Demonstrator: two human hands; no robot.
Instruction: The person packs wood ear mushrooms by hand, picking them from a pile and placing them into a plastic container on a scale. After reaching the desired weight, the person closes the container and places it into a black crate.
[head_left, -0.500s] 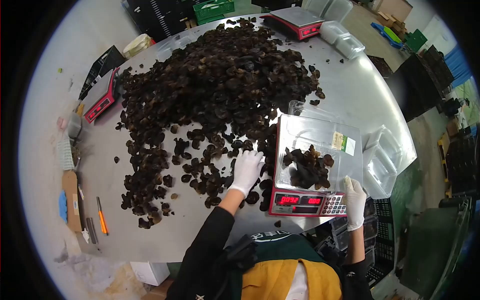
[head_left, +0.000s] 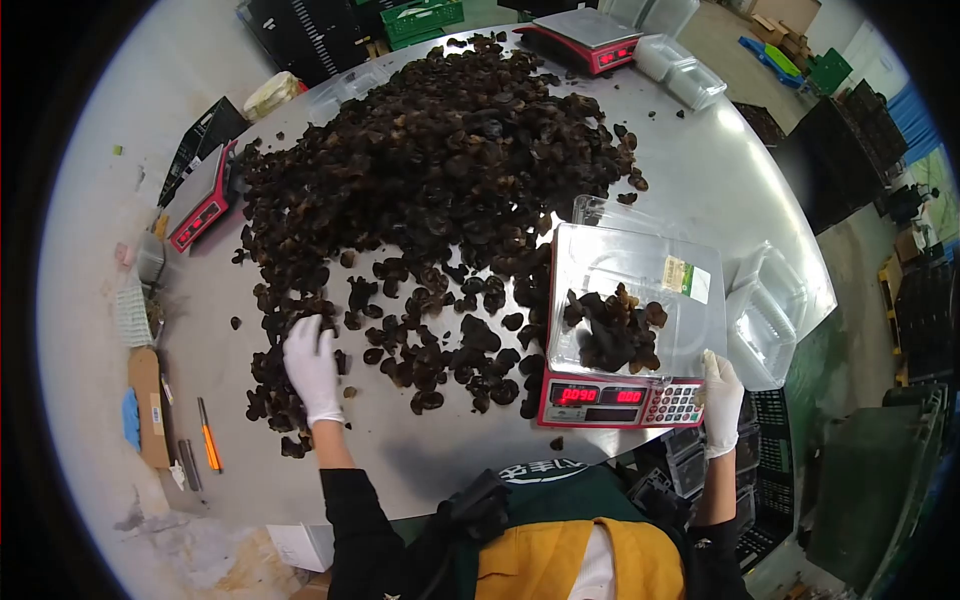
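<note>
My left hand (head_left: 312, 368), in a white glove, is over the dark wood ear mushrooms (head_left: 272, 375) at the left of the table, fingers partly spread and touching the strip there. My gloved right hand (head_left: 722, 405) is at the right front corner of a red digital scale (head_left: 672, 402). Its fingers are bent together, and whatever may be between them is hidden. A clear plastic tray (head_left: 640, 265) with a label lies on the scale plate, holding a small heap of wood ear mushrooms (head_left: 615, 330). The scale's left display reads about 0.090.
A large pile of wood ear mushrooms (head_left: 440, 150) covers the table's far half. Two more scales (head_left: 205, 205) (head_left: 600, 45) stand at the left and far edges. Stacked clear trays (head_left: 765, 315) lie to the right. An orange cutter (head_left: 208, 435) is near the left edge.
My left hand has moved left from the mushrooms beside the scale to the left strip. My right hand has shifted slightly right. The reading went from about 0.092 to 0.090.
</note>
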